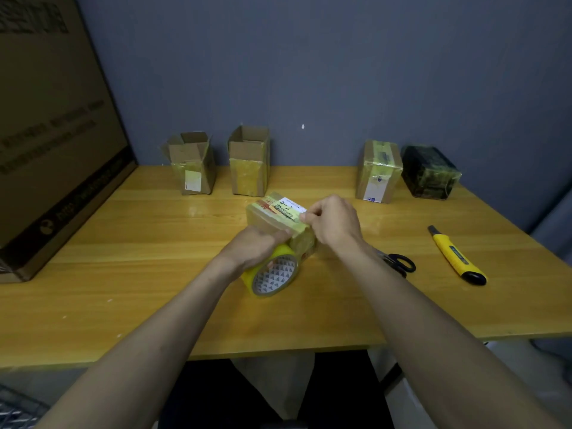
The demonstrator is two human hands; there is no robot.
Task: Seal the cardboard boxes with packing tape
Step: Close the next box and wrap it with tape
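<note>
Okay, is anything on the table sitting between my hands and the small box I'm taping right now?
No, nothing visible is in the way. The left hand grips the yellow tape roll against the small box, and the right hand pinches the box's near top edge. The scissors and utility knife lie off to the right.

A matte blue-grey wall backs a glossy yellow wooden bench. A large brown carton stands at left. Below, the floor looks pale, perhaps tiled.
</note>
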